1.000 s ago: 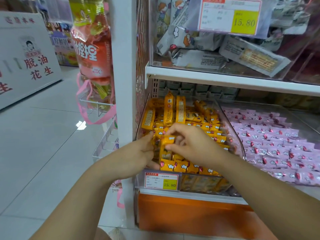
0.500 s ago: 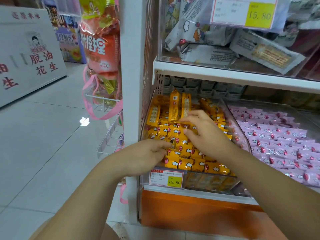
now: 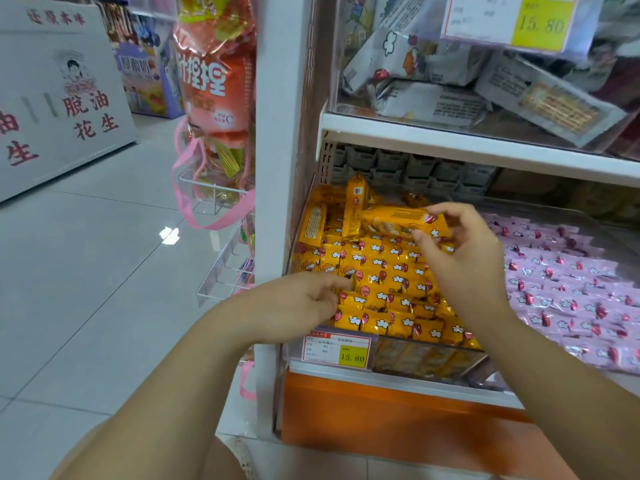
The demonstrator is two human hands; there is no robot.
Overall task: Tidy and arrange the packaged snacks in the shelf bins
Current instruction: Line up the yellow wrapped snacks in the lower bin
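I have my right hand (image 3: 464, 268) pinching one yellow pack (image 3: 398, 220) near its right end, thumb under, fingers over, raised above the back of the clear bin (image 3: 433, 358). I see my left hand (image 3: 294, 303) at the front rows of packs (image 3: 381, 271), fingers curled; can't tell if it grips. Pack looks light, crinkly, slick, probably brittle inside: I'd hold mid-body, gently, not the sealed end

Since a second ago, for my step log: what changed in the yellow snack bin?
The right hand moved to the back of the bin and took hold of a yellow pack, now lifted above the rows. The left hand stayed at the front rows; pink packs unchanged.
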